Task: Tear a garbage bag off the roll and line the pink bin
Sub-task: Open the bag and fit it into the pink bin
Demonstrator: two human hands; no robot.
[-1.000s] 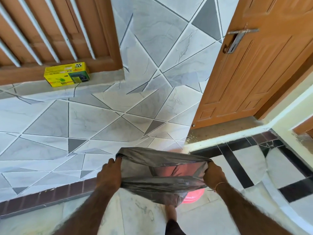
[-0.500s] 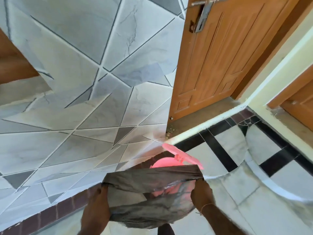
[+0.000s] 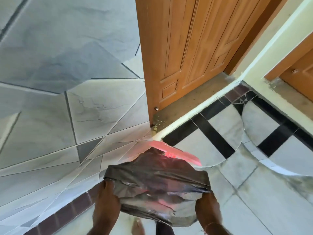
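- Both my hands grip the bag (image 3: pixel 157 192) at opposite sides of its mouth: left hand (image 3: pixel 106 200) clenched on the left edge, right hand (image 3: pixel 205 206) clenched on the right, the film stretched between them.
- Grey film hangs crumpled and glossy from my fists, already off the roll; I judge it featherlight, limp and slick, likely to tear if yanked, so the rim of the mouth is the place to hold it.
- Pink shows through the plastic where the bin (image 3: pixel 160 202) sits under it, low in view and mostly hidden; how far the bag is over the rim I cannot tell.
- Just past the bag, the bin's pink lid (image 3: pixel 176 152) stands tilted up.
- Beyond lie the grey patterned tiles (image 3: pixel 67 116) on the left, black-banded floor (image 3: pixel 211 136) on the right, and a wooden door (image 3: pixel 183 48) standing open at the back.
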